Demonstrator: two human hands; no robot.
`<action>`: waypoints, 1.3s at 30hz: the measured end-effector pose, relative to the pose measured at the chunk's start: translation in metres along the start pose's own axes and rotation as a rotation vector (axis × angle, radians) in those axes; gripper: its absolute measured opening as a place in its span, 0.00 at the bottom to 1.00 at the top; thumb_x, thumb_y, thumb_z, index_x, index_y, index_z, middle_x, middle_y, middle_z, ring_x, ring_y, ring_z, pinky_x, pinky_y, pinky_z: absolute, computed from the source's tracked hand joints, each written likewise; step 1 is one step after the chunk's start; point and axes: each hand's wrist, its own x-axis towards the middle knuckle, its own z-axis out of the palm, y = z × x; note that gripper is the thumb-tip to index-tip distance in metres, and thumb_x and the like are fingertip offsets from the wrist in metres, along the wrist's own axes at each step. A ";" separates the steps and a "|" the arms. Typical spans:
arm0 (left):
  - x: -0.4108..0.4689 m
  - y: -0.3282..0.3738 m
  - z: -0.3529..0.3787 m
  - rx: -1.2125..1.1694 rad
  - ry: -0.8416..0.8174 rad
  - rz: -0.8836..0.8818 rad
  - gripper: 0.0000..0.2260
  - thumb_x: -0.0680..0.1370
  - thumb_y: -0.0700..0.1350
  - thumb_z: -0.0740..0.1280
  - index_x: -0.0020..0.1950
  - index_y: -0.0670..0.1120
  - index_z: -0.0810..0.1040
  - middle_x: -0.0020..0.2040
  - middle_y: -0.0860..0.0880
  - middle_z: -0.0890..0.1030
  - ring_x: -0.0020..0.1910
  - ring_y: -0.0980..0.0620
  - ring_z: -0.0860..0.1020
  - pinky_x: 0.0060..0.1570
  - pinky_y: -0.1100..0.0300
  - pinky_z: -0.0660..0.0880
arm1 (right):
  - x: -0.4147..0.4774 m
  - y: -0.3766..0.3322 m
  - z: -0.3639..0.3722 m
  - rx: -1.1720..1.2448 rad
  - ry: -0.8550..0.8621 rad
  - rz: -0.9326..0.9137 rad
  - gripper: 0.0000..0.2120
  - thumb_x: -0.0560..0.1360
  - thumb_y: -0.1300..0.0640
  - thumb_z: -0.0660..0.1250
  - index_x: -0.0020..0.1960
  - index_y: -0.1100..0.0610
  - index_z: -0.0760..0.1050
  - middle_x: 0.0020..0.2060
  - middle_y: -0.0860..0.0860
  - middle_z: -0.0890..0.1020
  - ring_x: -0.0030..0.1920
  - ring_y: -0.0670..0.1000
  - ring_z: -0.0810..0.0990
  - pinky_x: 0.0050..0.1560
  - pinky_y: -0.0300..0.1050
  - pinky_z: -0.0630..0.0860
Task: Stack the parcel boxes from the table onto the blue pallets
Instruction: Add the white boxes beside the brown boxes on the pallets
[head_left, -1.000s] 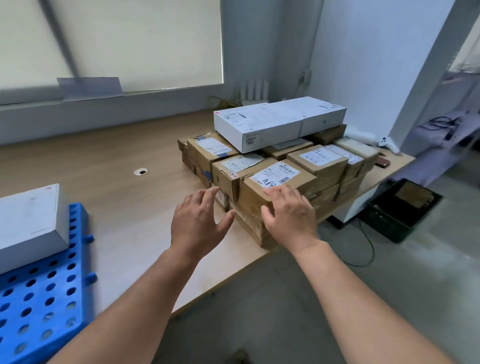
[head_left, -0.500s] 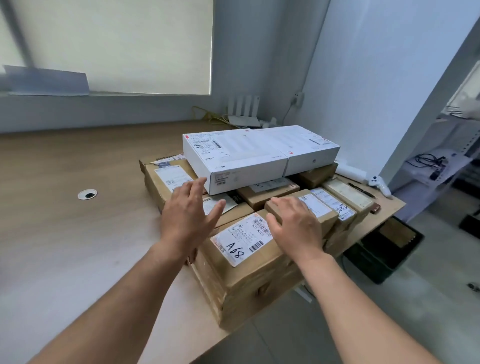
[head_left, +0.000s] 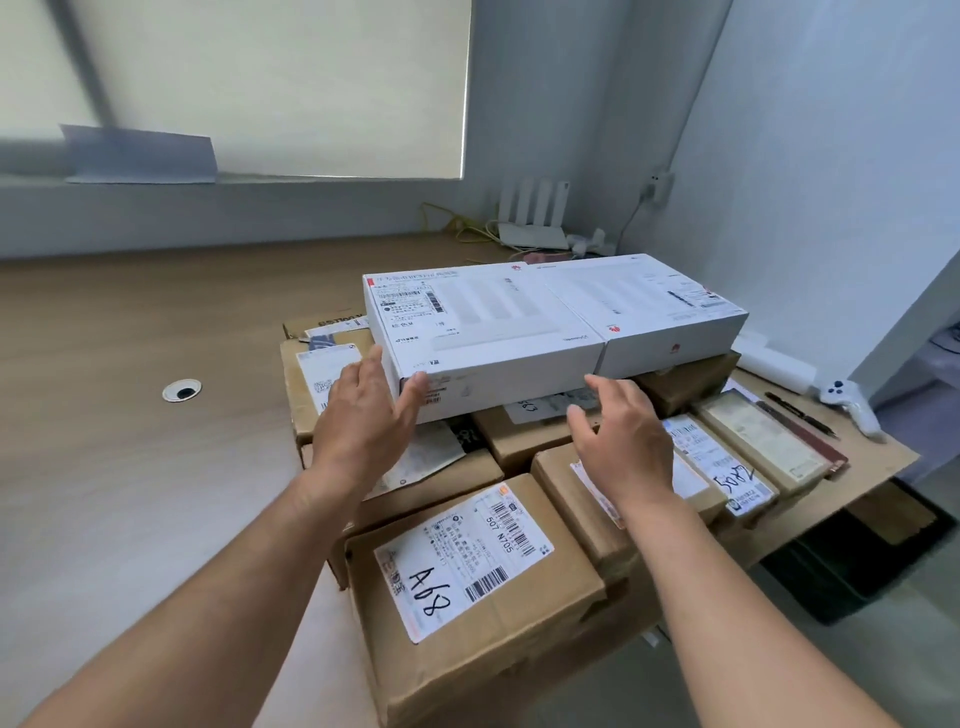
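Observation:
Two flat white boxes lie side by side on top of a pile of brown cardboard parcels on the wooden table (head_left: 130, 441). My left hand (head_left: 366, 421) is at the near left corner of the left white box (head_left: 483, 322), thumb on its front face, fingers along its left side. My right hand (head_left: 621, 441) hovers with fingers spread just below that box's front right corner, not clearly touching it. The right white box (head_left: 665, 317) sits beyond. A brown parcel marked A68 (head_left: 467, 582) lies nearest me. No blue pallet is in view.
A white game controller (head_left: 852, 402) and pens (head_left: 800, 415) lie at the table's right end. A white router (head_left: 532, 221) with cables stands in the back corner. A cable hole (head_left: 182, 389) is in the tabletop. A dark bin (head_left: 852, 561) stands on the floor at right.
I have stepped closer to the pile and both hands have moved up from the brown parcels to the left white box. The blue pallet has left the view.

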 end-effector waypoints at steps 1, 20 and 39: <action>0.002 0.002 0.002 -0.005 0.007 -0.015 0.30 0.79 0.60 0.55 0.76 0.45 0.56 0.72 0.43 0.65 0.71 0.45 0.62 0.66 0.50 0.63 | 0.008 0.003 0.001 0.010 -0.006 0.001 0.20 0.78 0.53 0.62 0.69 0.57 0.70 0.64 0.54 0.74 0.64 0.55 0.71 0.56 0.47 0.70; 0.044 -0.016 -0.011 -0.705 -0.106 -0.451 0.26 0.73 0.51 0.68 0.70 0.49 0.67 0.52 0.46 0.81 0.40 0.50 0.82 0.39 0.55 0.76 | 0.061 0.032 0.020 0.310 -0.072 0.055 0.15 0.79 0.45 0.60 0.57 0.56 0.73 0.50 0.51 0.79 0.50 0.54 0.77 0.45 0.45 0.70; 0.028 -0.044 -0.050 -0.764 -0.330 -0.204 0.44 0.64 0.40 0.73 0.74 0.59 0.57 0.55 0.46 0.81 0.51 0.50 0.81 0.47 0.60 0.76 | 0.072 -0.006 0.006 0.972 -0.506 0.235 0.28 0.74 0.65 0.67 0.72 0.49 0.67 0.55 0.49 0.81 0.53 0.52 0.80 0.50 0.50 0.80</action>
